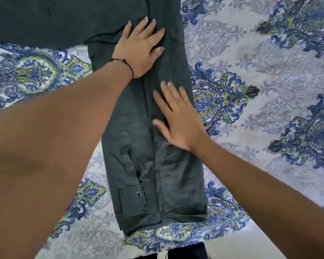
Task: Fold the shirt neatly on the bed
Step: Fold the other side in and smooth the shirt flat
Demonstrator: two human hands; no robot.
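Note:
A dark green shirt (138, 146) lies on the bed as a long narrow strip running away from me. One sleeve is folded along its left side, the buttoned cuff (131, 199) near the bottom end. A wider part of the shirt spreads out to the far left. My left hand (138, 47) presses flat on the upper part of the strip, fingers spread. Lower down, my right hand (178, 116) lies flat on the strip's right half with straight fingers. Neither hand grips the cloth.
The bed is covered by a sheet (260, 90) with a blue, green and grey ornamental pattern. The bed's near edge runs along the bottom, with dark floor (185, 253) below it.

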